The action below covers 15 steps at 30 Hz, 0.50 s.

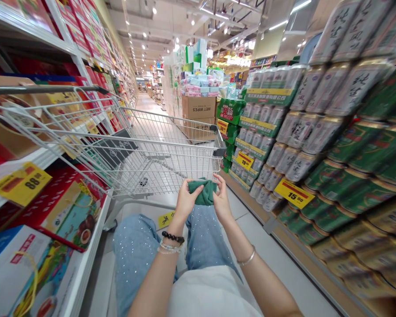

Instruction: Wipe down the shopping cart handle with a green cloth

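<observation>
Between my two hands is a folded green cloth (pixel 204 193), bunched in the middle and held above my knees. My left hand (pixel 185 197) grips its left side, with the thumb pressed on top. On the right side, my right hand (pixel 221 196) pinches the edge between thumb and fingers. Just beyond the cloth stands a wire shopping cart (pixel 158 149), turned sideways across the aisle; its basket shows no goods inside. The fingers behind the cloth are partly hidden.
Shelves with red gift boxes (pixel 66 207) and a yellow price tag (pixel 21 182) line the left. On the right rise stacks of silver cans (pixel 300 127) and green cans (pixel 359 185). Farther along stand wet wipes cartons (pixel 198 110). A yellow floor sticker (pixel 165 219) lies below the cart.
</observation>
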Each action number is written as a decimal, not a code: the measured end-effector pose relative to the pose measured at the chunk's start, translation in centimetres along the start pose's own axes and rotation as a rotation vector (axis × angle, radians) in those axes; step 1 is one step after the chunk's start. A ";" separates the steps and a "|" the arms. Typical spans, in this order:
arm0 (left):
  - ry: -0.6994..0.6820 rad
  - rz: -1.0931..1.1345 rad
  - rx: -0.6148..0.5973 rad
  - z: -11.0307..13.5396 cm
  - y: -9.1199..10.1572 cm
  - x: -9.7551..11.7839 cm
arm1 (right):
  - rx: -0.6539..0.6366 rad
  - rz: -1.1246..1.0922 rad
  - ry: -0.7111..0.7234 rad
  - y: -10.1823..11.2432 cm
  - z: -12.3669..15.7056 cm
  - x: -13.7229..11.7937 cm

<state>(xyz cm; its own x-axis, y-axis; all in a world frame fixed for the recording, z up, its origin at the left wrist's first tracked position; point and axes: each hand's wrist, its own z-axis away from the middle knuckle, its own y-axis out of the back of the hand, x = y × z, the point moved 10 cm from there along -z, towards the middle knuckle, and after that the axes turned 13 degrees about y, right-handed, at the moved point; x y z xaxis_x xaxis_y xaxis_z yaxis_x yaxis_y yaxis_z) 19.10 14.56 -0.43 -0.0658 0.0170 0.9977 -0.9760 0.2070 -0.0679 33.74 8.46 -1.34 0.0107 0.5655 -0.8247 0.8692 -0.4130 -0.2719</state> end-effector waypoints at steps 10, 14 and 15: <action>0.015 0.113 0.217 1.4 2.6 -0.5 | -0.106 0.379 0.222 0.0 1.0 -3.3; 0.002 0.097 0.203 1.9 2.7 -0.2 | -0.154 0.364 0.223 -0.7 0.5 -3.4; 0.002 0.088 0.193 2.0 2.6 -0.2 | -0.170 0.359 0.215 -0.9 0.4 -3.2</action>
<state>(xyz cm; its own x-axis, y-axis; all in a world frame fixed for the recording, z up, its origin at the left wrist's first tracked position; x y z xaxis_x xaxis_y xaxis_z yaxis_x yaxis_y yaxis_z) 16.14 13.19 -0.82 -0.1520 0.0284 0.9880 -0.9882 0.0130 -0.1524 32.70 6.69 1.35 0.4132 0.5508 -0.7252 0.8602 -0.4974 0.1124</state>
